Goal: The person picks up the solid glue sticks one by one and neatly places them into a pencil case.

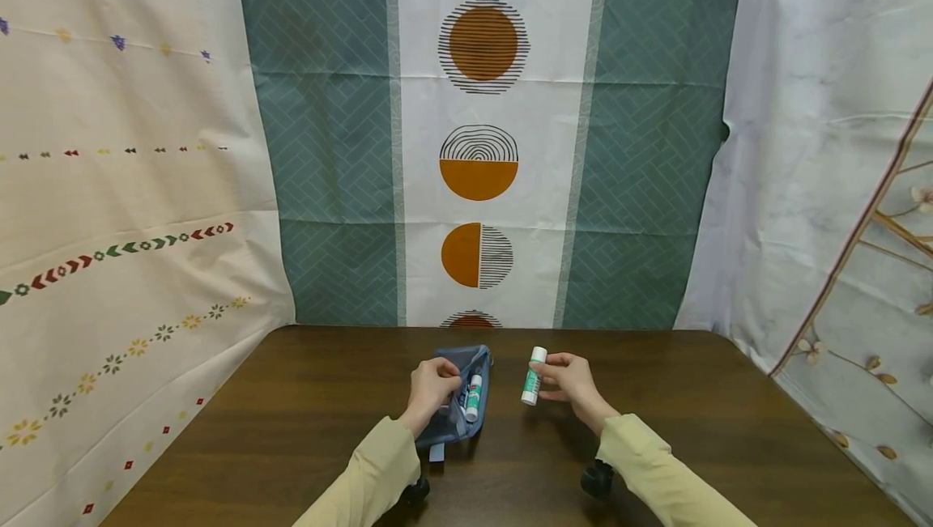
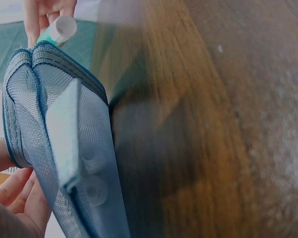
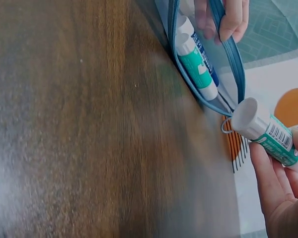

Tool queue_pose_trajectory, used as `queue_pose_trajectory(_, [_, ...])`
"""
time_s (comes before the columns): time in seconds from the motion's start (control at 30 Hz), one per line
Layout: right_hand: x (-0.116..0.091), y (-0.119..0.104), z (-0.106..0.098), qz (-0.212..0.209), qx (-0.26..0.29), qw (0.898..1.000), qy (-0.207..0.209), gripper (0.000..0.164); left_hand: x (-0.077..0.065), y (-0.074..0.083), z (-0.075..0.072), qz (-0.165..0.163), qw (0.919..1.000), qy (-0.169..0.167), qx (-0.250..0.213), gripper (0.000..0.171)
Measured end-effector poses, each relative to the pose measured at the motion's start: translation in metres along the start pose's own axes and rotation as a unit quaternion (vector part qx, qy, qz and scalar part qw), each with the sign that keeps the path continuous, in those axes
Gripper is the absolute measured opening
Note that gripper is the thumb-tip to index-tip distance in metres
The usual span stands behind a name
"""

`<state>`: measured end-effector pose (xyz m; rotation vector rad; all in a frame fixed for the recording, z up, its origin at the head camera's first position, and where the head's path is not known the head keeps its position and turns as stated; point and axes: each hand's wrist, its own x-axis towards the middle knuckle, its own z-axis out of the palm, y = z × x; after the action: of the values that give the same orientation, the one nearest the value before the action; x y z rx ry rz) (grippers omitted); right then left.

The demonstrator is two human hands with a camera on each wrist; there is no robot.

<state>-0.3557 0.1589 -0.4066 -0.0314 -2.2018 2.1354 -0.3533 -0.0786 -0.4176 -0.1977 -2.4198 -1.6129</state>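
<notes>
A blue mesh zip pouch lies on the table with its mouth spread. My left hand pinches one zippered edge of it, fingers over the rim in the right wrist view. Inside the pouch is a green-and-white glue stick, with a dark blue-and-white tube beside it. To the right of the pouch, my right hand holds another green-and-white glue stick between thumb and fingers, tilted above the table. Its white end and a barcode show in the right wrist view.
The brown wooden table reaches back to a green-and-white patterned curtain. Patterned cloths hang at the left and right sides. A pale fabric tab sticks out from the pouch's near end.
</notes>
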Motion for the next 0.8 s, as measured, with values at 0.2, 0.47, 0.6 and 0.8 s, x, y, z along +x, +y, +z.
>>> queue_pose_trajectory(0.2, [0.0,0.001,0.006,0.004,-0.005,1.0,-0.008,0.039,0.0,0.001,0.001,0.001,1.0,0.003,0.003,0.005])
queue_pose_trajectory(0.47, [0.003,0.006,0.016,0.014,-0.004,1.0,-0.022,0.039,0.0,0.0,0.001,0.004,1.0,0.004,0.001,0.005])
queue_pose_trajectory(0.6, [0.004,0.007,0.02,0.019,-0.006,0.999,-0.026,0.041,0.0,0.0,0.001,0.004,1.0,0.002,0.0,0.005])
queue_pose_trajectory(0.8, [0.003,0.007,0.025,0.018,-0.005,0.999,-0.039,0.04,0.0,-0.002,0.001,0.002,1.0,-0.002,-0.005,0.006])
